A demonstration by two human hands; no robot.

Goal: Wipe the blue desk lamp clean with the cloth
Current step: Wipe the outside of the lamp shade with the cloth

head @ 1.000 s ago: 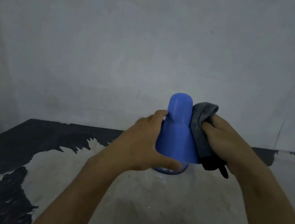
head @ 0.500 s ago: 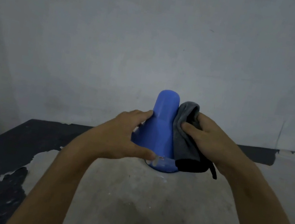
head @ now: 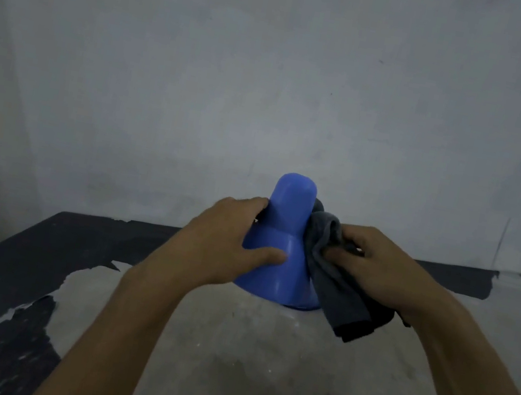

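Two hands work on one thing here. My left hand (head: 221,244) wraps the left flank of the blue plastic cone-shaped desk lamp shade (head: 285,236), thumb laid across its front and fingers curled round behind the narrow neck, so I am grasping it firmly. My right hand (head: 375,268) is clenched on a bunched dark grey cloth (head: 331,272), thumb and fingers pinching its folds and pressing them against the shade's right side. The lamp therefore sits between my two hands, touching both: bare skin on its left, cloth on its right. The cloth's loose end hangs below my right hand, down past the shade's wide rim to just above the tabletop. The shade stands with its rounded narrow end up and its wide mouth down on the worn table (head: 257,364), whose pale grey middle gives way to flaking black paint at the left and far edges. Behind the table hangs a plain, pale grey backdrop (head: 273,77).
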